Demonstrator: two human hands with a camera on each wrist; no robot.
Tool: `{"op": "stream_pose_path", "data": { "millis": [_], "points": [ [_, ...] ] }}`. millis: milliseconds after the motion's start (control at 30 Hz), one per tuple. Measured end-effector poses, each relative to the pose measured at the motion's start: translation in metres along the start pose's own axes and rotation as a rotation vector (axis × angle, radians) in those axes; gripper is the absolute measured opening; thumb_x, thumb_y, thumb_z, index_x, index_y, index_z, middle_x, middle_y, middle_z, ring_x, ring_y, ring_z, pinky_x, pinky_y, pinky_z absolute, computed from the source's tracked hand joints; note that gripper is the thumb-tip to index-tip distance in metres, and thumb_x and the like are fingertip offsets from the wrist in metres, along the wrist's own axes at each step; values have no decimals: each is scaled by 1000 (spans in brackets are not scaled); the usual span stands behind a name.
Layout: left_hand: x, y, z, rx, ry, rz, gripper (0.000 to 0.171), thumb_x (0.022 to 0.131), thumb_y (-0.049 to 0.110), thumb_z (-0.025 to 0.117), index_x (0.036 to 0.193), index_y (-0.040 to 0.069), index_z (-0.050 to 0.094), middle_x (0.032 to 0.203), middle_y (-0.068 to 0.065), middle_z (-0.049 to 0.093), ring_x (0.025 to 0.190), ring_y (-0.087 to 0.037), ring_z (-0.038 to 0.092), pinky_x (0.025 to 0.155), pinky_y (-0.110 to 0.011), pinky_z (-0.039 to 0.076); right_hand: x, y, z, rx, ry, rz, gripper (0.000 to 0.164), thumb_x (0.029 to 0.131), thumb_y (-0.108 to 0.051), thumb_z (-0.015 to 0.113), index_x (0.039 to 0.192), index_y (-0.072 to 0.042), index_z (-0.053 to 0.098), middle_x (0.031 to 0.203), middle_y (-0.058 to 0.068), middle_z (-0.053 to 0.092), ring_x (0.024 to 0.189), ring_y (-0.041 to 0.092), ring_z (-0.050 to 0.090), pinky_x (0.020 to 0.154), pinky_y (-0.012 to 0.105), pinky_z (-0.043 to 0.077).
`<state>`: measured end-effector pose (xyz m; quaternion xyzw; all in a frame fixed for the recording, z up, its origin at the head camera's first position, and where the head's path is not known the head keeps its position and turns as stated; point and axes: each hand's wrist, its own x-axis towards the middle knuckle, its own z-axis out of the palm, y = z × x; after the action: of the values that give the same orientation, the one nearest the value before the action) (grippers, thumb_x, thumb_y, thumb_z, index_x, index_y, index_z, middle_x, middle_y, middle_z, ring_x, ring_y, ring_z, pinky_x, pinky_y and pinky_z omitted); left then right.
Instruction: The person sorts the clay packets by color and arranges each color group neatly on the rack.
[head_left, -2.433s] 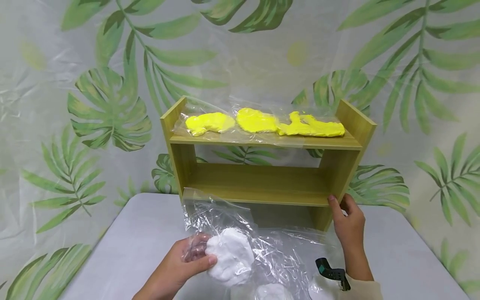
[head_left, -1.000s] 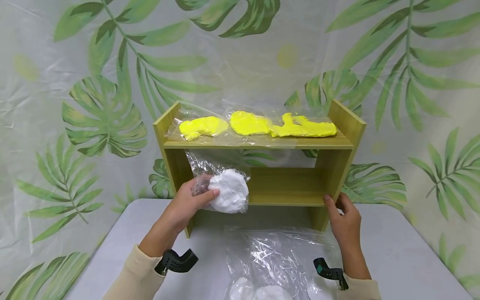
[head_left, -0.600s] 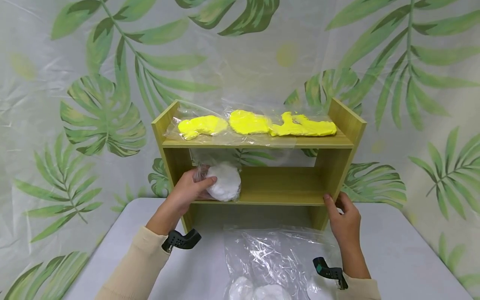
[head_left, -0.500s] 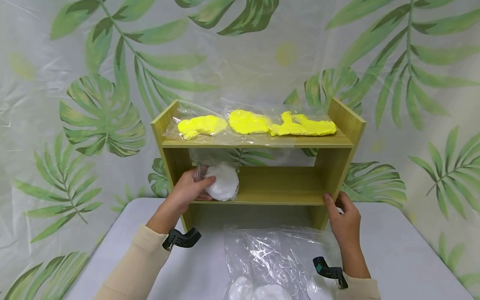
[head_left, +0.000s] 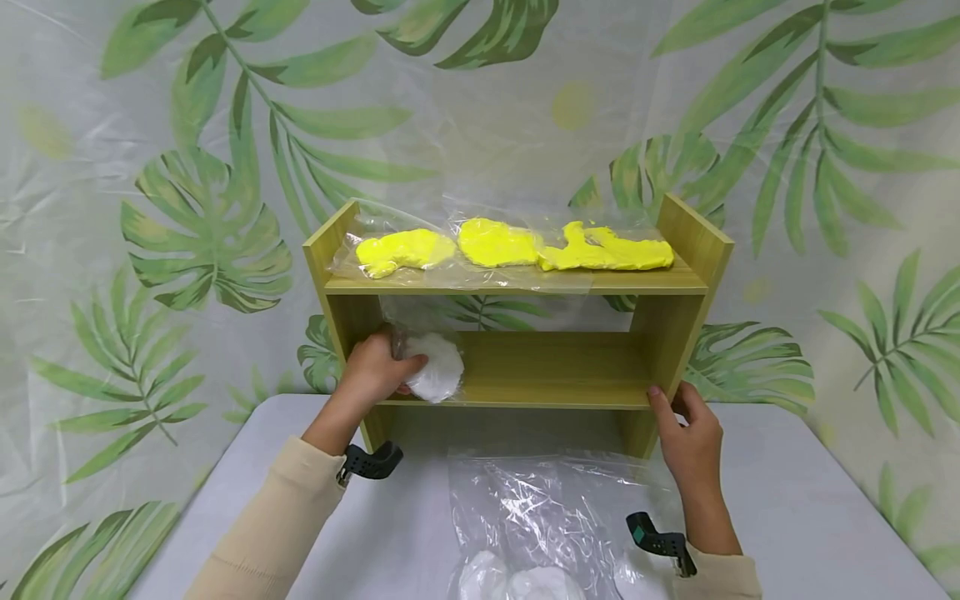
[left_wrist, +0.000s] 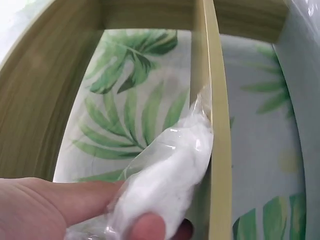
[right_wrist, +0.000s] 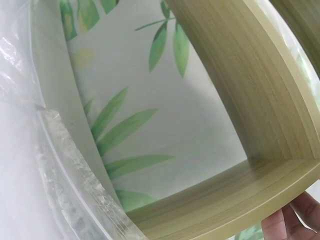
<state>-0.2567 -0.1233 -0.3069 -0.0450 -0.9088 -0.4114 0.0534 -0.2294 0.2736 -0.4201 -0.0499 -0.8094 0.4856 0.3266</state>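
Note:
A two-tier wooden shelf [head_left: 555, 371] stands on the table. My left hand [head_left: 371, 368] reaches into the left end of its middle tier and grips a clear plastic bag with a flat white clay-like lump [head_left: 437, 371], thumb across its front. In the left wrist view, the bagged lump [left_wrist: 167, 185] is tilted, its far end right at the shelf board [left_wrist: 218, 130]; the fingers behind it are mostly hidden. My right hand [head_left: 692, 437] holds the shelf's right side panel near the middle tier, thumb in front. In the right wrist view its fingers [right_wrist: 275, 226] show at the panel's edge.
Bagged bright yellow lumps [head_left: 498, 243] lie in a row along the top tier. In front of the shelf, clear bags with more white lumps [head_left: 543, 583] lie on the white table [head_left: 810, 500]. A leaf-patterned sheet [head_left: 517, 125] hangs behind.
My left hand has carried the bagged white lump from above the table up and into the middle tier, then farther in and slightly left. The right hand stays on the side panel.

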Motion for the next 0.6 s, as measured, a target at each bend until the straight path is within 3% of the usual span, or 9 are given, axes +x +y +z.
{"op": "stream_pose_path", "data": {
  "millis": [100, 233, 367, 600],
  "points": [
    [0, 2, -1, 130, 36, 40, 48, 85, 26, 71, 115, -6, 51, 89, -20, 64, 54, -18, 63, 52, -30, 52, 0, 0, 0, -2, -1, 2, 33, 96, -35, 59, 121, -15, 64, 103, 4, 67, 90, -2, 55, 68, 9, 44],
    [0, 3, -2, 274, 107, 87, 47, 82, 29, 73, 107, -6, 53, 78, -19, 62, 66, -31, 63, 61, -40, 52, 0, 1, 0, -8, -1, 1, 33, 96, -35, 59, 121, -15, 64, 104, 4, 67, 89, -3, 55, 68, 9, 44],
    [-1, 2, 0, 367, 190, 132, 58, 80, 29, 75, 113, -11, 49, 78, -26, 62, 76, -45, 62, 67, -53, 50, 1, 1, 1, -16, 2, -6, 32, 96, -34, 59, 120, -14, 65, 103, 5, 68, 89, -3, 55, 68, 9, 43],
    [-4, 1, 5, 504, 343, 220, 79, 76, 25, 82, 128, -13, 37, 67, -25, 61, 60, -45, 61, 55, -54, 50, 0, 0, 0, -28, -3, 8, 34, 96, -36, 58, 122, -15, 64, 105, 4, 67, 90, -3, 54, 70, 11, 43]
  ]
}}
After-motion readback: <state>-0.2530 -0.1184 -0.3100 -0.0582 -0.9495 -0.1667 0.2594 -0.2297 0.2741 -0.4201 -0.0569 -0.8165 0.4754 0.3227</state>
